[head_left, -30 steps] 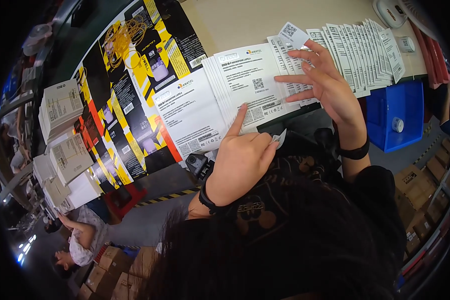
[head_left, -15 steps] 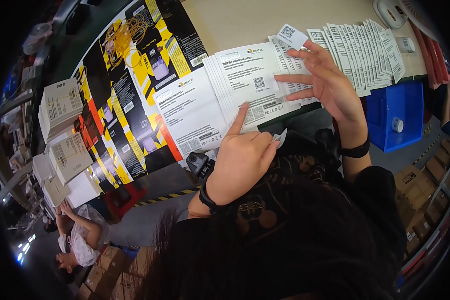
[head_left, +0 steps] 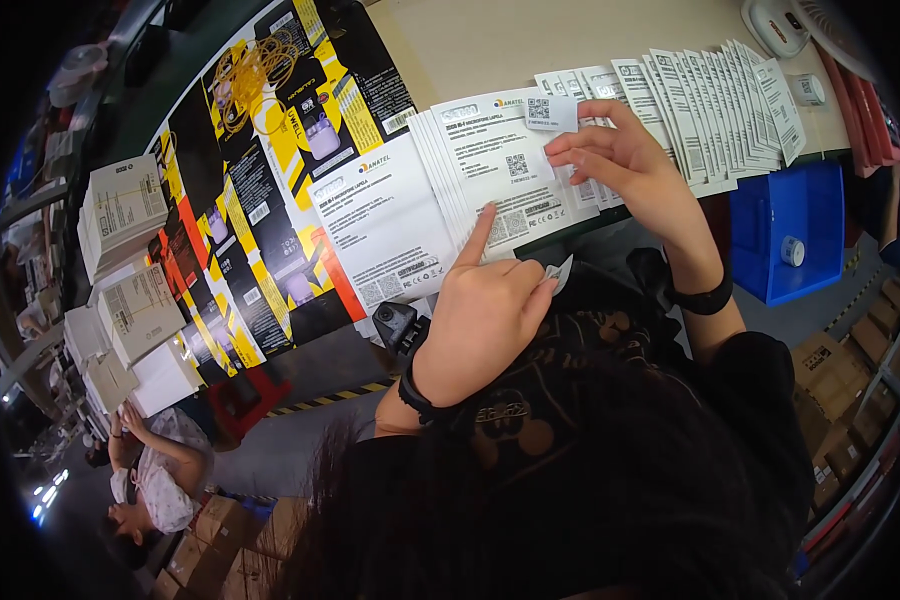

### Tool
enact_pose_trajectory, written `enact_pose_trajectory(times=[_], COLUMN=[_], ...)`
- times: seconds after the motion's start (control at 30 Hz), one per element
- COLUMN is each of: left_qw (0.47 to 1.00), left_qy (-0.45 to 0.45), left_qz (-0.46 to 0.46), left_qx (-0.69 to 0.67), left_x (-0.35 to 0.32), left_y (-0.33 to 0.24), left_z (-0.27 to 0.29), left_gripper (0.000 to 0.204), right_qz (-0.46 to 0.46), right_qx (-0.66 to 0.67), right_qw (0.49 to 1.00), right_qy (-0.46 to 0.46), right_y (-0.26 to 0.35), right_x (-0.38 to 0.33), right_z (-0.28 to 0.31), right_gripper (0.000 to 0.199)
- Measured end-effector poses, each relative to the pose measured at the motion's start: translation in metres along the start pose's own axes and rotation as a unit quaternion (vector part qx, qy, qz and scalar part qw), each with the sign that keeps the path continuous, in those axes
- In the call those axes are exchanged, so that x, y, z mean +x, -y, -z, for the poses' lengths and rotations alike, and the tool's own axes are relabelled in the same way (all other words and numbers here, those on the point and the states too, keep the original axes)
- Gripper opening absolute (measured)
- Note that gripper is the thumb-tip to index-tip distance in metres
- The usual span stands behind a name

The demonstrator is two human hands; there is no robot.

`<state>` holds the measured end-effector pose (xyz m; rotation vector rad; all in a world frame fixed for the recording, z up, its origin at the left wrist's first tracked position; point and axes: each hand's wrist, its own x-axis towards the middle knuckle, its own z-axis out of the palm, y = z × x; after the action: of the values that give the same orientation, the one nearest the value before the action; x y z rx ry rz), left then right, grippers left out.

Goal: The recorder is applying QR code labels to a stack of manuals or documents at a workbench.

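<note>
At nine o'clock lie flattened black-and-yellow cardboard cartons [head_left: 260,190]. At centre, the left hand [head_left: 485,315], index finger extended, presses the fanned white printed leaflets [head_left: 490,165] while pinching a small white paper scrap [head_left: 560,272]. At two o'clock the right hand [head_left: 625,160] grasps a small white square sticker [head_left: 551,112] above them; lowering it flat and square onto the pinned leaflet would likely avoid creases.

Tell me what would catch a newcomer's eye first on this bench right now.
Probably the black-and-yellow flattened cartons fanned across the left of the table, with a bundle of yellow rubber bands lying on top. Next, the white printed sheets at centre, where the left hand presses one fingertip down while the right hand holds a small white label above them. A blue bin sits below the table edge at right.
</note>
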<state>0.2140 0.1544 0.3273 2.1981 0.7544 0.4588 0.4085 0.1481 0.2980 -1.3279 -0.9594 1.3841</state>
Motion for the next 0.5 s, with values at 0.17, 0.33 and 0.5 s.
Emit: enact_pose_trajectory(times=[0.17,0.33,0.5], left_qw=[1.0,0.999,0.998], left_qy=[-0.003,0.019,0.017], left_qz=[-0.008,-0.001,-0.007], left_qx=[0.013,0.051,0.056], left_x=[0.0,0.0,-0.001], left_y=[-0.001,-0.004,-0.003], left_z=[-0.002,-0.002,-0.003], left_gripper=[0.02,0.017,0.019], right_qz=[0.0,0.029,0.079], right_qx=[-0.191,-0.315,-0.342], right_qw=[0.981,0.946,0.933], right_qy=[-0.031,-0.075,-0.082], right_y=[0.008,0.006,0.003], right_x=[0.007,0.011,0.01], right_z=[-0.016,-0.023,-0.028], right_gripper=[0.038,0.039,0.038])
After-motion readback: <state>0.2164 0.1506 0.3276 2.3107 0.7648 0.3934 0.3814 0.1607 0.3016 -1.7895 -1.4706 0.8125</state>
